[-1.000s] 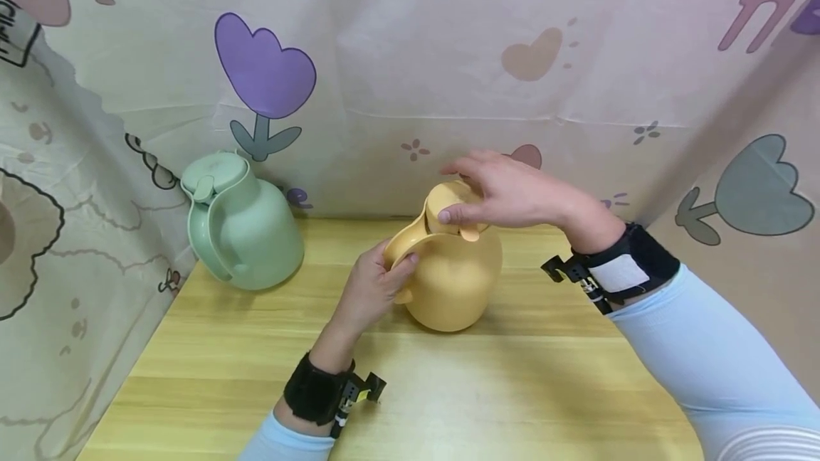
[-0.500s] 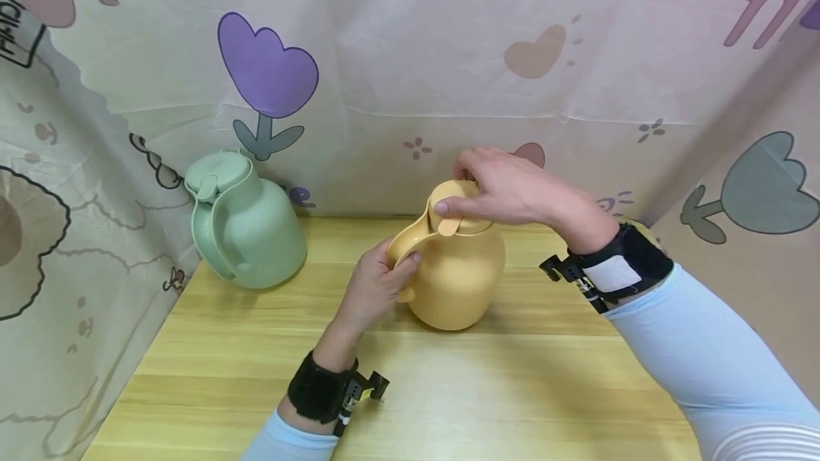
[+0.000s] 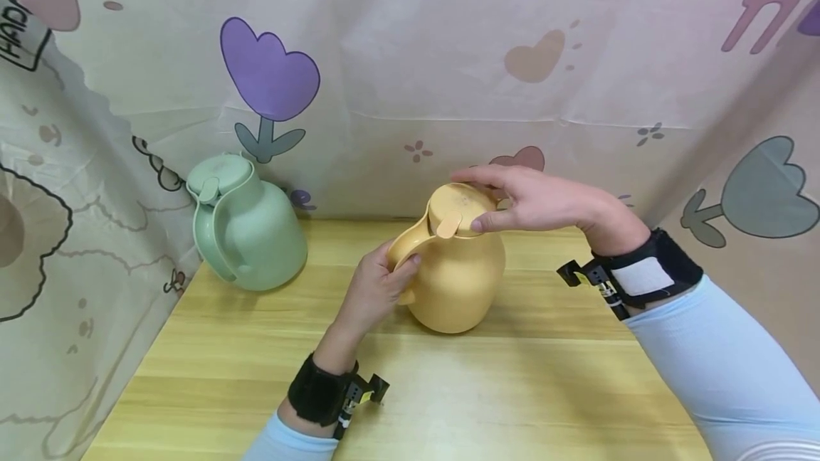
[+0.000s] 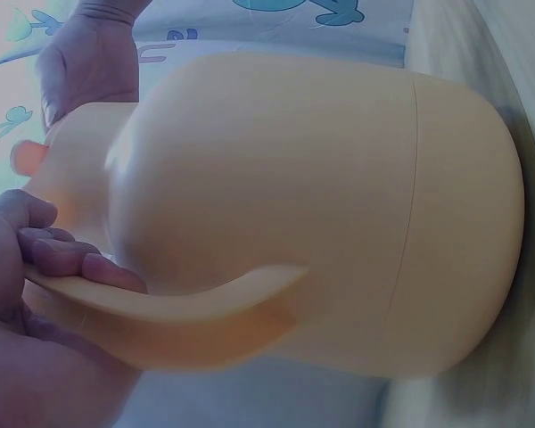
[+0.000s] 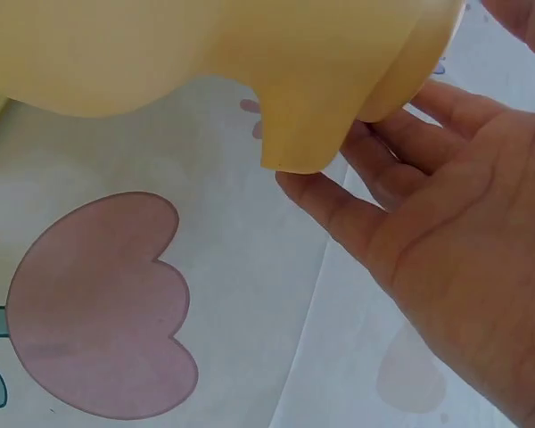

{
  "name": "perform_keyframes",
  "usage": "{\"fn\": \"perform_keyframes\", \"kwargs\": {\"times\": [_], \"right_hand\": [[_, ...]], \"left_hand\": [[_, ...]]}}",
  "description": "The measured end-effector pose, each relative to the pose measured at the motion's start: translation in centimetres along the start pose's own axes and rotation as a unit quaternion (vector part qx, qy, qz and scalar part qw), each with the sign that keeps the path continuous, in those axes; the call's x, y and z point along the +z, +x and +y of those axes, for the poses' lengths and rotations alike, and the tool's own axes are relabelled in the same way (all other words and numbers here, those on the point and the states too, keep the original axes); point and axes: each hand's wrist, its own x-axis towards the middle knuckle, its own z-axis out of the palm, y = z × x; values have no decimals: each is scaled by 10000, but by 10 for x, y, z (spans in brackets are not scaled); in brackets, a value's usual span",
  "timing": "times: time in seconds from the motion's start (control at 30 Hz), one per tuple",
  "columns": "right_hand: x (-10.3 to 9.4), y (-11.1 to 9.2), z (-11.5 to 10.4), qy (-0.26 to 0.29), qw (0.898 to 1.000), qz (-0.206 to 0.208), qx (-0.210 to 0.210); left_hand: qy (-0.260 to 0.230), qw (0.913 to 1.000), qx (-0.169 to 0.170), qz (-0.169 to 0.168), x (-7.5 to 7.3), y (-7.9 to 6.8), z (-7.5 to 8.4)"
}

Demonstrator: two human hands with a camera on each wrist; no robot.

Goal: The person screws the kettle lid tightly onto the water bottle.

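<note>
A yellow vacuum jug [image 3: 458, 283] stands upright on the wooden table, its round lid [image 3: 461, 201] on top. My left hand [image 3: 374, 283] grips the jug's handle [image 4: 187, 325], fingers and thumb wrapped round its upper part in the left wrist view. At the lid's right side is my right hand [image 3: 544, 198], thumb by the near edge and fingers spread behind. The right wrist view shows those fingers [image 5: 330, 209] loosely extended beside the spout [image 5: 308, 134], one fingertip right at its edge. A small tab [image 3: 449, 225] on the lid points toward the handle.
A green jug [image 3: 253, 233] of the same shape stands at the table's back left. Behind the wooden table [image 3: 448, 397] hangs a printed cloth [image 3: 410, 34] with flowers and hearts, which also runs along the left side.
The lid has turned, its tab swinging left toward the handle. My right hand has loosened and shifted right, uncovering the lid top. My left hand keeps its grip on the handle.
</note>
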Motion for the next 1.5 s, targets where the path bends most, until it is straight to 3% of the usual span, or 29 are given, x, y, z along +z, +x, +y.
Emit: {"fn": "perform_keyframes", "kwargs": {"times": [0.3, 0.43, 0.7, 1.03, 1.33, 1.5], "right_hand": [[6, 5, -1, -854, 9942, 636, 156], [8, 6, -2, -910, 9928, 730, 268], [11, 4, -7, -675, 9970, 371, 7], [18, 10, -4, -897, 9911, 928, 328], [16, 5, -6, -661, 9954, 687, 67], [20, 8, -5, -702, 9939, 850, 102]], "left_hand": [[-25, 10000, 39, -38, 0, -1, -1], [-54, 10000, 36, -59, -1, -1, -1], [-8, 10000, 42, -57, -1, -2, -1], [-12, 10000, 23, -58, 0, -1, 0], [-92, 9999, 21, -104, -1, -1, 0], [-118, 9998, -9, -129, -1, -1, 0]]}}
